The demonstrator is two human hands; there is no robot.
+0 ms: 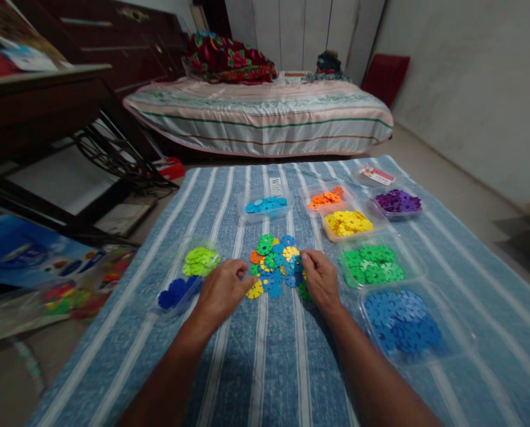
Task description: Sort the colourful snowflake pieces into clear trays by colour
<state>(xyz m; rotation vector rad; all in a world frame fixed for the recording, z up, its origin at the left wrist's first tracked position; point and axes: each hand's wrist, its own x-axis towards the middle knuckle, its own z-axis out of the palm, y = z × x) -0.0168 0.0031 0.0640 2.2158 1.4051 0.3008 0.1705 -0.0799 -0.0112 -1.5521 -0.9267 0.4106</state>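
Note:
A loose pile of flower-shaped plastic discs (pixel 274 264) lies mid-table, in blue, green, yellow and a little orange. My left hand (pixel 223 290) is at the pile's left edge, thumb apart from its bent fingers, and I see nothing held. Its thumb tip is close to a yellow disc (pixel 255 289); whether they touch, I cannot tell. On the pile's right side, my right hand (pixel 322 277) has its fingers curled and closed together beside the discs; what they hold, if anything, is hidden. A green disc (pixel 305 290) lies partly under that hand.
Clear tubs hold lime discs (pixel 200 261), dark blue discs (pixel 178 292), light blue discs (pixel 267 205), orange discs (pixel 325 198), yellow discs (pixel 348 223), purple discs (pixel 397 201), green discs (pixel 374 265) and blue discs (pixel 401 320). A lidded box (pixel 377 174) stands far right. Striped cloth (pixel 229 367) covers the table.

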